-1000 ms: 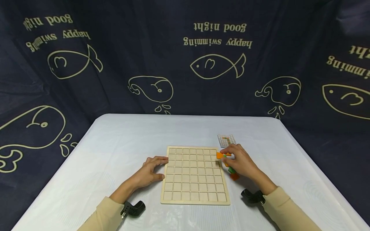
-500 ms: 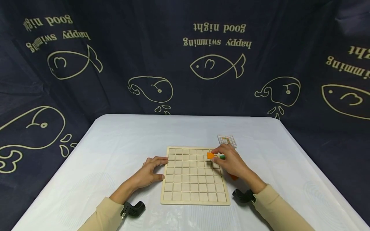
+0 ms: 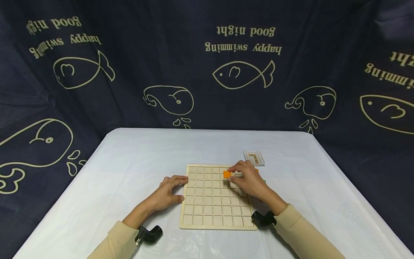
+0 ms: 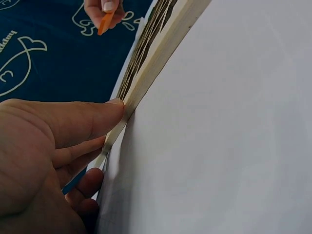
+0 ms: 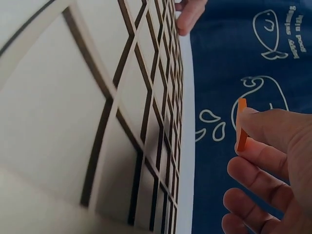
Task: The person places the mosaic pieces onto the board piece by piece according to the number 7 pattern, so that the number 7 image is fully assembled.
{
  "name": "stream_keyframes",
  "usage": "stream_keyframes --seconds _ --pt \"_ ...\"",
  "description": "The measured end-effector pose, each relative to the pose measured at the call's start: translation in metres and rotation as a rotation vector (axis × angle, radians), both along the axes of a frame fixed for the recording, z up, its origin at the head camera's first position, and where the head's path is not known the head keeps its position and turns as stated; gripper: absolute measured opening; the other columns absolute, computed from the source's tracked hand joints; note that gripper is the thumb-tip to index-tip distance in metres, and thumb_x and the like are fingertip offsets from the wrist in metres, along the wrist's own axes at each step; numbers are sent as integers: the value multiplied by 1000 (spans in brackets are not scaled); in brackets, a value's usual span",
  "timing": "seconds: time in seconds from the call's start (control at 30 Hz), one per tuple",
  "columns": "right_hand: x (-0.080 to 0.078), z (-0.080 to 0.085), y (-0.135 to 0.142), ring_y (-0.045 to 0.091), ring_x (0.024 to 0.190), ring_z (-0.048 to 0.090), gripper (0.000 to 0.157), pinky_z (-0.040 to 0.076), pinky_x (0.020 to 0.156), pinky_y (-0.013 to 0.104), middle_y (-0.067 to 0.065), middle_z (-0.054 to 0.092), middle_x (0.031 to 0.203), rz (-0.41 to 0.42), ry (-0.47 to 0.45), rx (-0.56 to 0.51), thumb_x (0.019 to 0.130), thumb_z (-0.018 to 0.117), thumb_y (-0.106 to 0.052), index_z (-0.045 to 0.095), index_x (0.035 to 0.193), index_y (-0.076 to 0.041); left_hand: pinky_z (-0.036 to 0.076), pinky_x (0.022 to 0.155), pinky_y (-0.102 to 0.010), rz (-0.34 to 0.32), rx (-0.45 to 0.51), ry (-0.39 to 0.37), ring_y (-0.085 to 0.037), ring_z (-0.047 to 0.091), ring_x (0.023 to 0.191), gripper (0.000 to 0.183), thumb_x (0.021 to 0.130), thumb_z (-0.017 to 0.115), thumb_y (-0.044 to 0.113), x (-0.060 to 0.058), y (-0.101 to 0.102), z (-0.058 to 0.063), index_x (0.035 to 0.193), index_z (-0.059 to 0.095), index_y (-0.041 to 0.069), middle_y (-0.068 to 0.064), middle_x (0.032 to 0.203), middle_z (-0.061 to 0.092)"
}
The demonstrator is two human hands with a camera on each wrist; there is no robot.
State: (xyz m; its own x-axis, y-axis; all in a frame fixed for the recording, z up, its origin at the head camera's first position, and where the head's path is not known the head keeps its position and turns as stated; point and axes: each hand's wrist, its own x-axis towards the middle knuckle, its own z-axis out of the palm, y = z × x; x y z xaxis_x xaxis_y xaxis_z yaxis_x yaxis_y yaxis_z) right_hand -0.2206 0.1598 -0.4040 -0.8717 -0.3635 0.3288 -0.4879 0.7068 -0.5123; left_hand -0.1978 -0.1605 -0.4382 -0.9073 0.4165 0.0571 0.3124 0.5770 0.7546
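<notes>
My right hand pinches a thin orange square tile between thumb and forefinger, over the upper right part of a wooden grid board. In the right wrist view the tile is held on its edges, apart from the board, with the other fingers loosely bent. At the board's left side my left hand rests with thumb and fingertips spread against the rim. Close up in the left wrist view, the thumb touches the board's edge.
Behind my right hand lies a small printed grid card with a coloured pattern. An orange piece and a green piece peek out beside that hand, which hides the rest of them. White cloth covers the table.
My right hand has carried the orange tile left, from the board's right rim to over its grid, uncovering more of the card. The left hand and board have stayed put.
</notes>
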Motion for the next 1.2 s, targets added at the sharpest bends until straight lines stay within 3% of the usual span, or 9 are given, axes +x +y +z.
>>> stream_keyframes --seconds 0.3,1.2 --pt "-3 2 -14 14 85 42 22 34 73 29 -1 61 95 17 -31 5 84 71 -23 70 104 -15 24 94 -39 1 -5 3 -19 35 119 57 78 73 11 0 1 1 132 54 9 2 144 45" --pt "-20 -3 -43 15 86 43 22 35 81 36 1 62 96 69 -32 41 84 70 -22 70 105 -14 24 94 -40 -3 -3 16 -19 35 118 57 78 73 11 0 0 -1 132 55 9 2 143 46"
